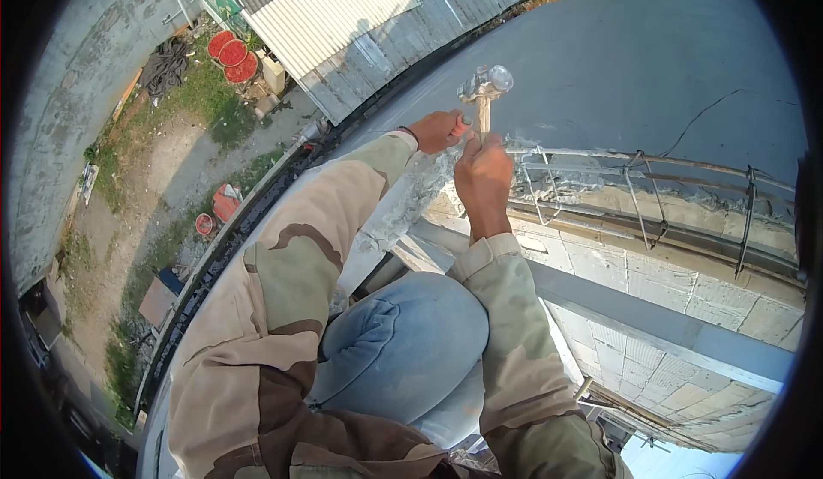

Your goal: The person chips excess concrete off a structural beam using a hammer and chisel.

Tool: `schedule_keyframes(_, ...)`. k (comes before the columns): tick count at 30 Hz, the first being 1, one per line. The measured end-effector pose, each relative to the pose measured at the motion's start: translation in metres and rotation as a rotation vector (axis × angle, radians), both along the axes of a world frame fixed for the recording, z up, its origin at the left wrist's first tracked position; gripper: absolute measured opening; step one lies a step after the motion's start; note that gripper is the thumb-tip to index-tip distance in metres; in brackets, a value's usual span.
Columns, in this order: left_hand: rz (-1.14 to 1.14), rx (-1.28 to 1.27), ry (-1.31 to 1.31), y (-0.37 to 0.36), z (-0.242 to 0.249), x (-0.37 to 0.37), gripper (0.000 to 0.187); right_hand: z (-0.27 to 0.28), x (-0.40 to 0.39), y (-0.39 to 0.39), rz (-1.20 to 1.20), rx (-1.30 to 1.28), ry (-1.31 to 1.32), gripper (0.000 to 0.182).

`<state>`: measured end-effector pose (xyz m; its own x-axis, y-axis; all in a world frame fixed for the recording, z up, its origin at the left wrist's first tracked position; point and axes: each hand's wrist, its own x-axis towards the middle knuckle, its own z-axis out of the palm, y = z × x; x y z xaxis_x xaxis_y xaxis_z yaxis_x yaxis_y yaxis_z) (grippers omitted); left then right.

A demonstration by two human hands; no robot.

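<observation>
A hammer (483, 92) with a worn metal head and a light wooden handle stands upright at upper centre. My right hand (484, 177) is wrapped round the lower part of its handle. Just left of the handle, my left hand (439, 130) is closed, its fingertips near a small orange-tinted thing that I cannot make out. Beneath both hands lies rough, broken concrete (420, 179). Rebar with wire stirrups (639, 170) runs from beside my right hand toward the right edge.
My bent knee in jeans (407, 342) is below the hands. A grey beam (651, 316) crosses above a block wall (677, 278). The grey slab (634, 59) spreads upper right. Down at left are the ground (146, 188), red baskets (232, 53) and a corrugated roof (343, 16).
</observation>
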<state>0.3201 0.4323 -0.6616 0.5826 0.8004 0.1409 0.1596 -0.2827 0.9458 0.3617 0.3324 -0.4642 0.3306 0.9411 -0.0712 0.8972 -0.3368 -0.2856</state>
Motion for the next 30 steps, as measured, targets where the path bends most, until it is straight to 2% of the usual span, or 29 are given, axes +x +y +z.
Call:
schedule_keyframes(2,0.048,0.050,-0.150,0.002,0.001,-0.002,0.015,-0.003,0.005,-0.001,-0.045,0.034,-0.039,0.043)
schedule_keyframes(3,0.043,0.053,-0.151,0.000,0.001,0.002,0.015,-0.002,0.011,-0.003,-0.037,-0.007,-0.012,0.042)
schedule_keyframes(5,-0.114,0.143,-0.041,0.010,0.002,0.005,0.018,-0.005,0.017,0.000,-0.014,-0.032,0.015,0.042)
schedule_keyframes(7,-0.089,0.143,-0.012,0.009,0.008,0.007,0.021,0.003,0.002,-0.019,-0.102,0.058,0.047,0.036)
schedule_keyframes(9,-0.081,0.149,0.017,0.006,0.015,0.005,0.024,-0.020,0.013,-0.027,-0.047,0.123,-0.005,0.037)
schedule_keyframes(11,-0.198,0.058,0.129,0.007,0.024,-0.004,0.025,-0.049,0.033,-0.034,0.002,0.203,-0.058,0.039)
schedule_keyframes(13,-0.192,0.071,0.134,-0.006,0.020,-0.013,0.024,-0.067,0.048,-0.027,-0.157,-0.122,0.228,0.038)
schedule_keyframes(14,-0.187,0.063,0.134,-0.013,0.012,-0.019,0.024,-0.071,0.051,-0.037,-0.151,-0.122,0.227,0.038)
schedule_keyframes(15,-0.225,0.159,0.093,-0.012,-0.030,-0.011,0.023,-0.071,0.050,-0.055,-0.129,-0.074,0.294,0.037)
schedule_keyframes(16,-0.220,0.161,0.096,-0.011,-0.038,-0.021,0.023,-0.070,0.048,-0.070,-0.109,-0.025,0.364,0.036)
schedule_keyframes(18,0.090,-0.043,0.077,-0.029,-0.059,-0.038,0.036,0.000,0.009,-0.095,-0.329,-0.238,0.706,0.032)
schedule_keyframes(19,0.083,-0.050,0.082,-0.032,-0.072,-0.046,0.036,0.012,0.006,-0.111,-0.315,-0.283,0.813,0.032)
schedule_keyframes(21,0.602,-0.156,-0.162,-0.034,-0.098,-0.056,0.034,0.022,0.012,-0.144,-0.253,-0.374,0.978,0.031)
schedule_keyframes(22,0.607,-0.157,-0.157,-0.034,-0.105,-0.056,0.034,0.025,0.014,-0.159,-0.199,-0.423,1.035,0.031)
schedule_keyframes(23,0.616,-0.204,-0.287,-0.030,-0.110,-0.056,0.033,0.014,0.020,-0.180,-0.188,-0.427,1.037,0.031)
schedule_keyframes(24,0.617,-0.249,-0.418,-0.026,-0.112,-0.055,0.032,-0.007,0.028,-0.204,-0.027,-0.363,0.940,0.031)
schedule_keyframes(25,0.589,-0.208,-0.384,-0.023,-0.108,-0.050,0.031,-0.021,0.031,-0.213,0.129,-0.296,0.839,0.031)
schedule_keyframes(28,0.469,-0.157,-0.390,-0.018,-0.070,-0.030,0.031,-0.032,0.027,-0.215,0.078,-0.319,0.858,0.031)
schedule_keyframes(29,0.387,-0.219,-0.549,-0.016,-0.064,-0.019,0.033,-0.035,0.026,-0.217,0.051,-0.333,0.866,0.031)
schedule_keyframes(30,0.386,-0.224,-0.549,-0.012,-0.058,-0.015,0.033,-0.038,0.025,-0.218,0.026,-0.349,0.871,0.031)
